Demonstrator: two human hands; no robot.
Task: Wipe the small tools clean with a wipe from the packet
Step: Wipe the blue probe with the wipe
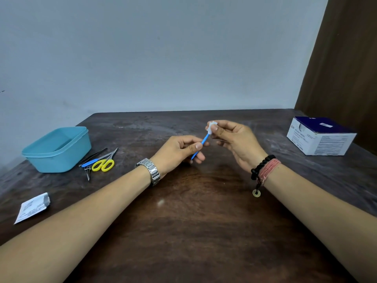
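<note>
We hold a slim blue tool [199, 148] above the middle of the dark wooden tabletop [200, 221], both our hands raised off the wood. Our left hand [179, 152] pinches the tool's lower half between thumb and curled fingers [201, 156], the shaft slanting up and to the right. Our right hand [234, 139] grips a small white wipe [211, 127] between thumb and forefinger, its fingers bent round it, and the wipe is wrapped over the tool's upper tip; what kind of tip lies under it we cannot tell. On the left wrist we wear a metal watch [152, 170]; on the right, a black bead bracelet [262, 166] with a small coin charm beside a pink cord band. At the left of the tabletop stands an open turquoise tub [56, 150], and just beside it, to its right, lie the other small tools in a loose cluster: yellow-handled scissors [103, 164], a blue-handled tool [90, 162], dark tweezers [94, 155] and a small metal clipper [87, 172]. Nearer to us on the left lies a torn white packet [32, 207], flat on the wood. Far to the right sits a white and navy box [320, 135] of swabs, well apart from everything else.
</note>
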